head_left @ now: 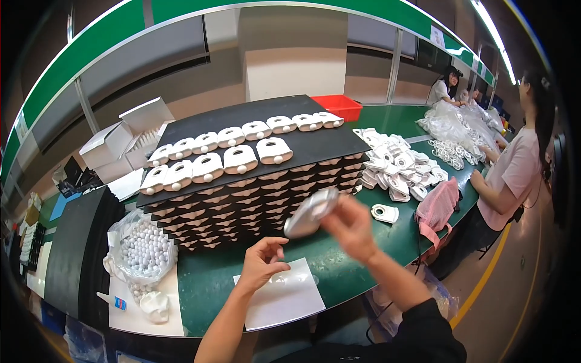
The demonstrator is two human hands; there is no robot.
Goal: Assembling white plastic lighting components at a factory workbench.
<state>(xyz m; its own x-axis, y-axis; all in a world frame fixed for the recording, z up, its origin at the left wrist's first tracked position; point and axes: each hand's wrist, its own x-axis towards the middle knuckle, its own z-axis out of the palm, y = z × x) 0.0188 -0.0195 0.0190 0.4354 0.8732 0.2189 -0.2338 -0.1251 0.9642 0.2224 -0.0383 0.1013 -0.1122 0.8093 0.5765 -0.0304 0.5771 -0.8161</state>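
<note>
Head view | right hand [351, 227] — pinching a blurred, tilted white part [307, 216] in front of the stacked black boards [242, 113] | left hand [263, 264] — thumb and forefinger curled, narrow gap, by a white sheet [290, 299] | heap of loose parts [396, 160] rightward on green table [209, 272]

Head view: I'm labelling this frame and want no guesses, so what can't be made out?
In the head view:
- White part in the right hand: blurred by motion.
- Stacked parts: mostly hidden by the black boards.
- Small pieces in the white box: too small to identify.
</note>
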